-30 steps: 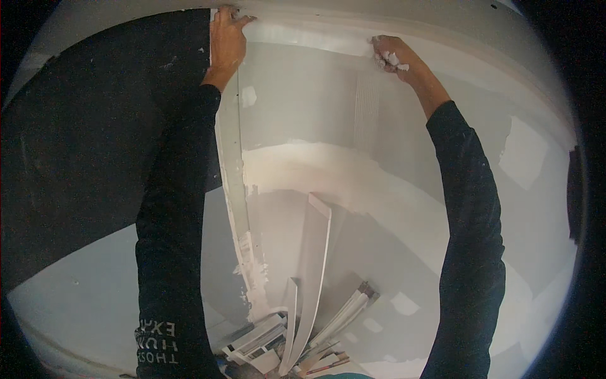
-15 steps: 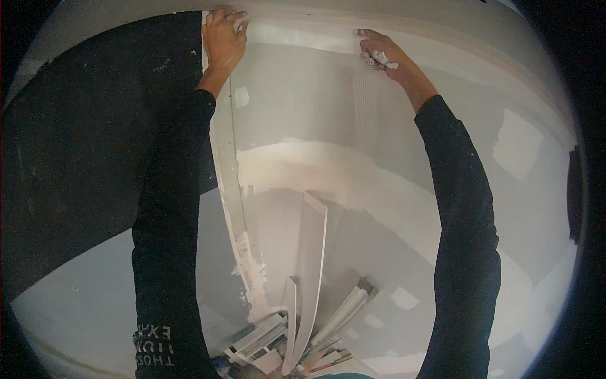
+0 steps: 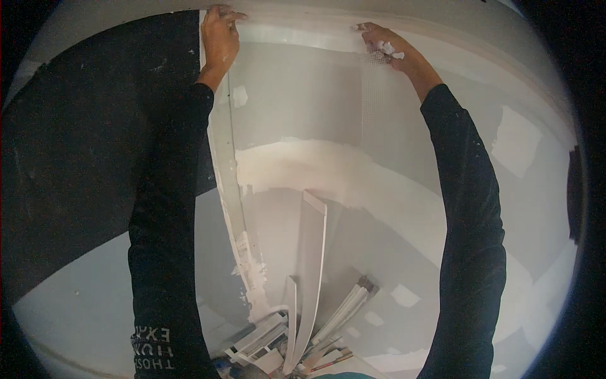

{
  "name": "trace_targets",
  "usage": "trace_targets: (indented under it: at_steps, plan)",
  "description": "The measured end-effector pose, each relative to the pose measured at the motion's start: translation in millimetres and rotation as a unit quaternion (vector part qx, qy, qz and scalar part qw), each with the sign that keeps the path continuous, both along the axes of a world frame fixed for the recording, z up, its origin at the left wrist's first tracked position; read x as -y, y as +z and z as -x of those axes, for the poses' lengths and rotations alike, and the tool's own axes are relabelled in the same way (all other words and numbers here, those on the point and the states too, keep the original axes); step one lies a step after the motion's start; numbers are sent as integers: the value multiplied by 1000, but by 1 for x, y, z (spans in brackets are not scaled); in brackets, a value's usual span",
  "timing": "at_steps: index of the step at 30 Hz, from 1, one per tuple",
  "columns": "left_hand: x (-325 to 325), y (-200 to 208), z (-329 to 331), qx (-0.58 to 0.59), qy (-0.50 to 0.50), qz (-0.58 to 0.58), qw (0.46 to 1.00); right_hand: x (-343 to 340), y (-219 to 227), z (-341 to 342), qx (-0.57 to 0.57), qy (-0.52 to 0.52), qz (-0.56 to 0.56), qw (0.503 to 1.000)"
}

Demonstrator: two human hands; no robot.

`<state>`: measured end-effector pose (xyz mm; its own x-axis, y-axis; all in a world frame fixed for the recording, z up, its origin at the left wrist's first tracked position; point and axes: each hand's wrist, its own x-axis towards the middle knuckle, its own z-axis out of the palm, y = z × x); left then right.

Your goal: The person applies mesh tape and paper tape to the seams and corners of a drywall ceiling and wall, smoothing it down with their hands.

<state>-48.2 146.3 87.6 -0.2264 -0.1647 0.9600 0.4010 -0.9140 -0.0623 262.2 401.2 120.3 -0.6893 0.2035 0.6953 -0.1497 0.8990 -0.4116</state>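
At the top of a grey plasterboard wall [image 3: 297, 95], my left hand [image 3: 221, 41] presses against the corner with the ceiling, its fingers stretched out, beside a black panel [image 3: 107, 120]. Farther right, my right hand [image 3: 385, 45] is closed round white mesh joint tape [image 3: 372, 95], whose loose end hangs down the wall. White filler clings to the back of that hand. A pale band [image 3: 297, 35] runs along the corner between both hands; whether tape lies in it I cannot tell.
Long board offcuts [image 3: 312, 265] lean upright against the wall below. Around their foot lies a heap of white strips [image 3: 262, 341] and scraps. A filler-smeared vertical edge strip [image 3: 230, 183] borders the black panel. Dried filler patches [image 3: 517, 142] dot the wall at right.
My left hand has shifted slightly up and left along the corner. The right hand has moved a little up and right, and the hanging mesh tape has moved right with it.
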Motion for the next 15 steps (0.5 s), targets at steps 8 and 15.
trace_targets:
  at_steps: [8, 15]
  plan:
    - [4, -2, 16, -30, 412, -6, 911, 25, 3, 14, -34, -77, 139, 987]
    - [0, -17, -1, -5, 698, 52, 714, 11, 8, 31, -48, -98, 58, 992]
